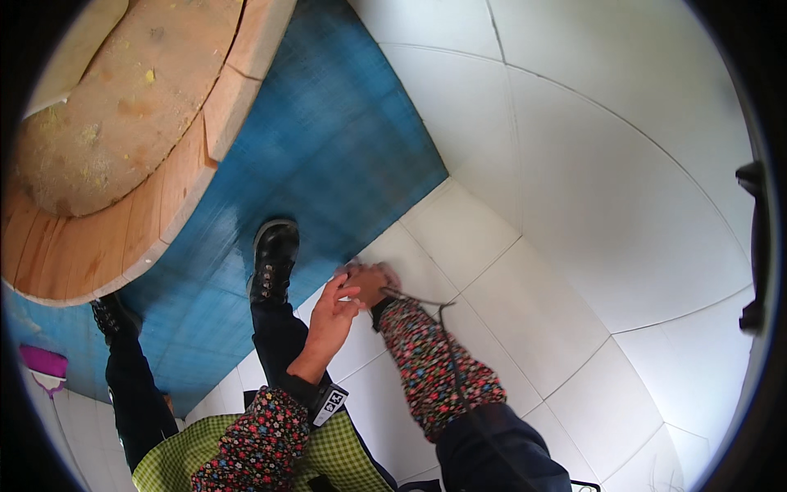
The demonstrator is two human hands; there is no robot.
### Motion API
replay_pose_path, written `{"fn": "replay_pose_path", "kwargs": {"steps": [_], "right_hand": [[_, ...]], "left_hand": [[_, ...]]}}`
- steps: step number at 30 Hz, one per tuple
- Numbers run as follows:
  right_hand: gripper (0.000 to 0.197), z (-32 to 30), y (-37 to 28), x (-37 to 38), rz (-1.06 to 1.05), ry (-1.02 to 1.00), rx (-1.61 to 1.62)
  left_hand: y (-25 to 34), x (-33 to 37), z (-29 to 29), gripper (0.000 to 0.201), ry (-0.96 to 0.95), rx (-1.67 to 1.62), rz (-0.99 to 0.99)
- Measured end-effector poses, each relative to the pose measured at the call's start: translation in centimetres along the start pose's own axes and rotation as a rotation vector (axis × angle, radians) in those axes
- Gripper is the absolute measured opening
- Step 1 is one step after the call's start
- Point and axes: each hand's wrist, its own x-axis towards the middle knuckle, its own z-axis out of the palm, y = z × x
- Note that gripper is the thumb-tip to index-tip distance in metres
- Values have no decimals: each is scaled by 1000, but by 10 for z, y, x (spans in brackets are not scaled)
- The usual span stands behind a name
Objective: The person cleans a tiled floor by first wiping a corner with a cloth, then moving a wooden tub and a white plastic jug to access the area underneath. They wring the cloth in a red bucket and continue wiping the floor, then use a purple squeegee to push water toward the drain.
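My left hand (328, 328) is held in front of my body, its fingers partly stretched out and apart. Nothing shows in its grasp. Close beyond it is my right hand (369, 280), smeared by motion, so its fingers cannot be made out. The two hands overlap in the view; whether they touch is unclear. A thin dark cord (449, 344) runs from near the right wrist down along the flowered sleeve (434, 369). On the left wrist sits a black band with a small white patterned device (330, 404).
At upper left stands a rounded structure with a pale wooden rim (184, 193) and a stained brownish surface. My black boots (275, 254) stand on a blue floor (328, 139). White tiles (541, 312) lie to the right. A purple and white object (44, 362) is at far left.
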Motion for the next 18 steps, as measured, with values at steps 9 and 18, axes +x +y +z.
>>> {"fn": "replay_pose_path", "kwargs": {"steps": [9,18], "right_hand": [[40,-93,184,52,234,150,-577],[54,-35,63,15,265,67,-138]], "left_hand": [[-16,4,-18,50,0,-50,-56],[7,-1,-21,40,32,-6,-88]]}}
